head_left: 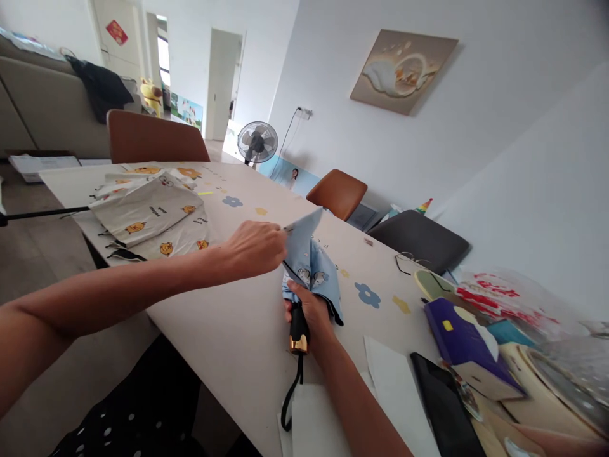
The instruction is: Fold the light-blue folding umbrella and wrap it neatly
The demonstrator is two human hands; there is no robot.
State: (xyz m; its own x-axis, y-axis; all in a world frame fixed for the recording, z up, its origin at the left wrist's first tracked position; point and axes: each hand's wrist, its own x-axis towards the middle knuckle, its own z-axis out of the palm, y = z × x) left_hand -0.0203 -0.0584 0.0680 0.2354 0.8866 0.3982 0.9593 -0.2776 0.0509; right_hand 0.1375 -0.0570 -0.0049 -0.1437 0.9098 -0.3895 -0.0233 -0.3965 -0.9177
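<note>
A light-blue folding umbrella (325, 266) with a printed pattern is held over the table, its canopy partly gathered. Fingers of my right hand (311, 311) wrap round the lower canopy just above the black handle (299, 327), which has a gold-coloured end and a hanging black wrist strap (287, 406). My left hand (261, 246) is closed on the edge of one blue canopy fold, pulled out to the left. A second umbrella (147, 216), cream with yellow cartoon figures, lies loosely folded on the table's left side, its black shaft sticking out to the left.
The white table (228, 330) has printed flowers. White paper (394, 381), a black phone or tablet (445, 400), a purple tissue box (469, 346), glasses (412, 261) and plastic bags (514, 295) lie to the right. Chairs (157, 138) stand around, with a fan (257, 141) behind.
</note>
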